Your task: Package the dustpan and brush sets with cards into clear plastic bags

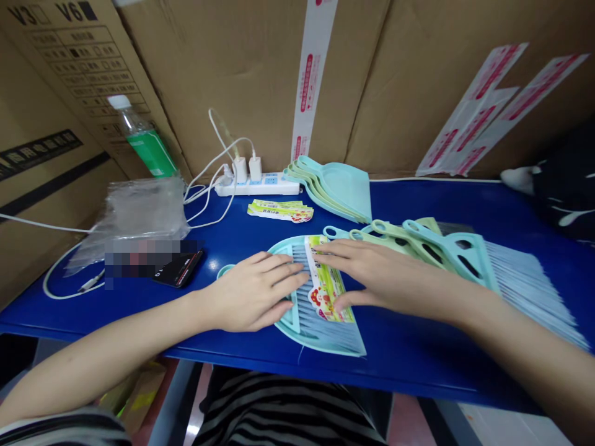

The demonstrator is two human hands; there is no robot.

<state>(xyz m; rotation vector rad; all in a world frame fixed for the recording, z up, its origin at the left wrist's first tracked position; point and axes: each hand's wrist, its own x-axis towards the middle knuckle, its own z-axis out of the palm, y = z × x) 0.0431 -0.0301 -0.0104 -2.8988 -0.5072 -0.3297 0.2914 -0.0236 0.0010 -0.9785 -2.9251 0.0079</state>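
Striped black-and-white clothing (288, 412) fills the lower edge, just under the front of the blue table (400, 353). On that table, near its front edge and between the two hands, lies a pale aqua dustpan (302, 342) with a rounded back to the left and a straight lip to the right. Nested inside it is a brush (316, 329) with grey-blue bristles fanning rightward; part of its back shows beside the fingers. Across the bristles sits a yellow-green and white label (331, 288), printed with red-capped cartoon mushrooms.

Left hand (263, 294) reaches in from the left, palm down, its fingers straight and slightly parted over the brush's back; it is flat rather than closed. Right hand (357, 272) comes from the right, wrist low, fingers extended onto the label's far part and thumb against its nearer part, with a wide gap between them. More brushes (474, 263) lie partly behind the right forearm.
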